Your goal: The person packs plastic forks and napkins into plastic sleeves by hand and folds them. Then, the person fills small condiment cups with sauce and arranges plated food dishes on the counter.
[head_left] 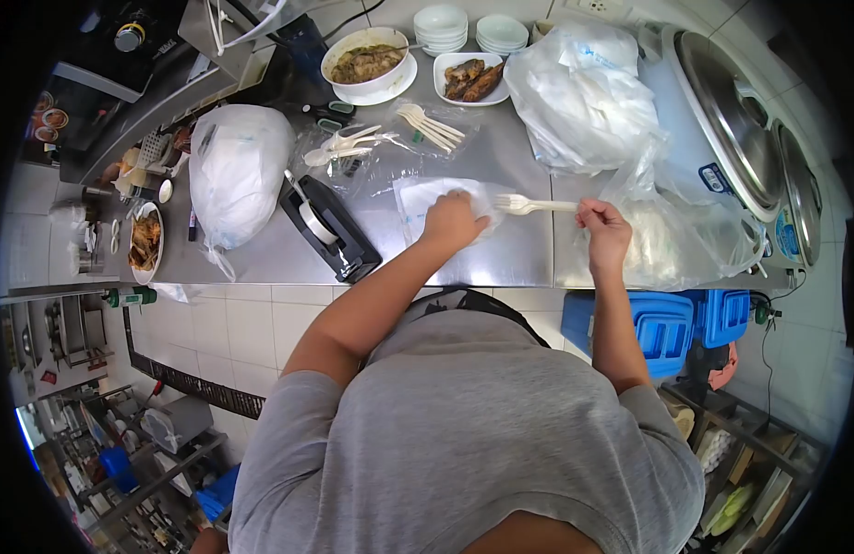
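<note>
Pinching the handle end of a white plastic fork [538,205], the right hand [602,226] holds it near the counter's front edge, the tines pointing left toward the other hand. The left hand [457,222] rests with curled fingers on a white plastic packet [412,205]; whether it grips the packet cannot be told.

Containers line the steel counter [510,249]. At the back, a deep white bowl [370,90] sits on a white plate [396,92] and holds a brown stew with chunks in it; a utensil handle juts over its right rim. Beside it, a square white dish [504,92] holds dark-browned fried pieces. Behind these stand two stacks of small white bowls [441,39]. At the far left, an oval white plate [143,275] carries more browned food.

A bulging, knotted white plastic bag [240,175] stands left of the black tape dispenser [339,242]; its contents are hidden. Another full white bag [584,97] lies at the back right, and a translucent bag [662,242] just beside the right hand shows pale contents, too blurred to name. Loose white plastic forks [432,127] and spoons [342,146] lie on clear wrapping ahead of the left hand.
</note>
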